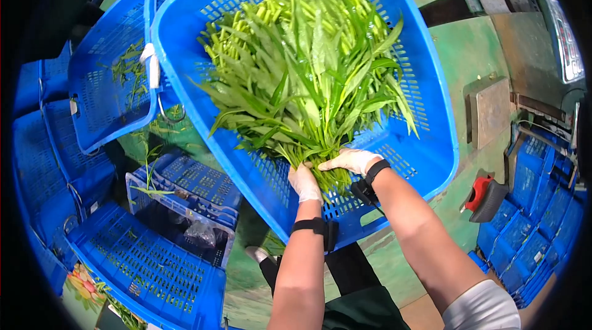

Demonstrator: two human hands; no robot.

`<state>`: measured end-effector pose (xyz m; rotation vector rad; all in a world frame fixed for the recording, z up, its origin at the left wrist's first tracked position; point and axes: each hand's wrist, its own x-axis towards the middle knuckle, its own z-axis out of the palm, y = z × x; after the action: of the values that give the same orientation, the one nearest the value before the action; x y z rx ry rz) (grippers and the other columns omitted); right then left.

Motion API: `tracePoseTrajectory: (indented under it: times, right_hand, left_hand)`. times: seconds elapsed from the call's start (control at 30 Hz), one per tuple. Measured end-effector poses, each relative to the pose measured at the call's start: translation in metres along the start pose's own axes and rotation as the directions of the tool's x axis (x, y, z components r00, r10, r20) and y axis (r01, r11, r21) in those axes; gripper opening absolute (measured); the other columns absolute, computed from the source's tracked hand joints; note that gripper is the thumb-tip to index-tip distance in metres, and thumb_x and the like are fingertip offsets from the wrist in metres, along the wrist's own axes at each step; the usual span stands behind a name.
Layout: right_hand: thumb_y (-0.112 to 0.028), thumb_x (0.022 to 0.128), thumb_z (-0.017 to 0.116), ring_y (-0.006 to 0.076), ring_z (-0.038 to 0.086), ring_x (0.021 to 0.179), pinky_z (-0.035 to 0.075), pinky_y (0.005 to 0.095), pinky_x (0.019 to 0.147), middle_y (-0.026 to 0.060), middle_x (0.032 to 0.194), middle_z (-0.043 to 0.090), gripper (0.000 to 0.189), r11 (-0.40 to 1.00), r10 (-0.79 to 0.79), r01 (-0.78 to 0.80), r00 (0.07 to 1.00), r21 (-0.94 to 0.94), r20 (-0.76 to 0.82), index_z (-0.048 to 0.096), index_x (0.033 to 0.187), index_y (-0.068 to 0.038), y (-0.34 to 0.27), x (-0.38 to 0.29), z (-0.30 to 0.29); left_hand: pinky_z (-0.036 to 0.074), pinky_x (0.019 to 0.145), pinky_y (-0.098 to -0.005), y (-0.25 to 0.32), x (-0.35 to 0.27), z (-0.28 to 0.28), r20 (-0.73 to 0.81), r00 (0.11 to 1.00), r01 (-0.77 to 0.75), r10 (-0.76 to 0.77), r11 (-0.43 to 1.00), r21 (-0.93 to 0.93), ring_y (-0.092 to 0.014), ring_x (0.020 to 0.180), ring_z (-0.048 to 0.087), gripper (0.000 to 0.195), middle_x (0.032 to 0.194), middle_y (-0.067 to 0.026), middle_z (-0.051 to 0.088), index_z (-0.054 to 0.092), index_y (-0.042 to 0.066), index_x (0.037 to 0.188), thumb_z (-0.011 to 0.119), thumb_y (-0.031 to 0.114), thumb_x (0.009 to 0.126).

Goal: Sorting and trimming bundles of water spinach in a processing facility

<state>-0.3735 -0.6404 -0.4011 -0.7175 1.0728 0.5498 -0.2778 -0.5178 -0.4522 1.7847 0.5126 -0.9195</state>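
A large blue plastic crate with slotted walls stands before me, holding a heap of leafy water spinach. Both my hands wear pale thin gloves and grip one bunch of the greens by its stem end, near the crate's front. My left hand wraps the stems from the left. From the right, my right hand presses its thumb side against them. The bunch's leaves fan out away from me over the heap. Each wrist wears a black band, and the fingers under the stems are hidden.
Left, a smaller blue crate holds leaf scraps, with a metal ring beside it. Further blue crates lie below. Right are a metal scale platform, a red-and-black tape dispenser and stacked blue crates. A person's dark sleeve shows upper left.
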Motion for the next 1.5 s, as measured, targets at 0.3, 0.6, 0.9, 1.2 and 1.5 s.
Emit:
tracePoseTrajectory:
  times: [0.3, 0.6, 0.9, 1.2, 1.5]
  right_hand:
    - [-0.027, 0.085, 0.075, 0.0166, 0.057, 0.112, 0.044, 0.0322, 0.098, 0.0055, 0.127, 0.063, 0.054, 0.975, -0.205, 0.195, 0.974, 0.104, 0.099, 0.058, 0.132, -0.005, 0.048, 0.032, -0.011]
    - [-0.026, 0.079, 0.078, 0.0223, 0.053, 0.120, 0.040, 0.0328, 0.104, 0.0141, 0.133, 0.057, 0.075, 0.964, -0.261, 0.249, 0.954, -0.096, -0.147, 0.044, 0.140, 0.002, 0.038, 0.003, 0.041]
    - [-0.029, 0.074, 0.078, 0.0371, 0.064, 0.108, 0.050, 0.0412, 0.094, 0.0242, 0.119, 0.065, 0.068, 0.566, -0.482, -0.100, 0.765, -0.818, -0.427, 0.056, 0.130, 0.001, 0.035, -0.108, 0.045]
    - [-0.013, 0.077, 0.074, 0.0291, 0.068, 0.086, 0.053, 0.0406, 0.079, 0.0114, 0.090, 0.071, 0.016, 0.299, -0.877, 0.337, 0.465, -0.893, -0.118, 0.069, 0.093, -0.009, 0.003, -0.291, 0.422]
    - [-0.015, 0.086, 0.059, 0.0393, 0.064, 0.102, 0.051, 0.0473, 0.088, 0.0253, 0.109, 0.065, 0.042, 0.583, -0.582, 0.235, 0.789, -0.778, -0.198, 0.053, 0.125, 0.001, 0.052, -0.163, 0.737]
  left_hand:
    - [0.047, 0.070, -0.0406, -0.013, 0.005, 0.003, -0.007, 0.992, -0.120, 0.127, 0.954, 0.276, -0.025, 0.073, 0.063, 0.020, 0.081, -0.0133, 0.068, 0.067, -0.001, 0.083, 0.057, 0.015, 0.083]
    - [0.040, 0.105, -0.0423, 0.029, -0.041, -0.042, -0.002, 0.998, -0.046, 0.064, 0.747, 0.663, -0.045, 0.126, 0.049, 0.091, 0.134, -0.0386, 0.047, 0.027, -0.017, 0.142, 0.066, 0.036, 0.080]
    - [0.048, 0.095, -0.0354, 0.211, -0.271, -0.238, 0.646, 0.670, -0.541, 0.366, 0.836, 0.088, -0.025, 0.113, 0.060, 0.043, 0.130, -0.0152, 0.059, 0.055, 0.001, 0.133, 0.060, 0.002, 0.090]
    - [0.052, 0.071, -0.0267, 0.321, -0.256, -0.630, -0.017, 0.806, -0.564, 0.592, 0.776, 0.280, -0.013, 0.078, 0.062, 0.018, 0.092, -0.0077, 0.068, 0.064, 0.002, 0.108, 0.053, 0.009, 0.096]
    - [0.051, 0.077, -0.0253, 0.336, -0.034, -0.845, -0.385, 0.882, -0.368, 0.272, 0.908, -0.201, -0.015, 0.094, 0.063, 0.037, 0.119, -0.0109, 0.063, 0.056, 0.002, 0.126, 0.062, 0.012, 0.091]
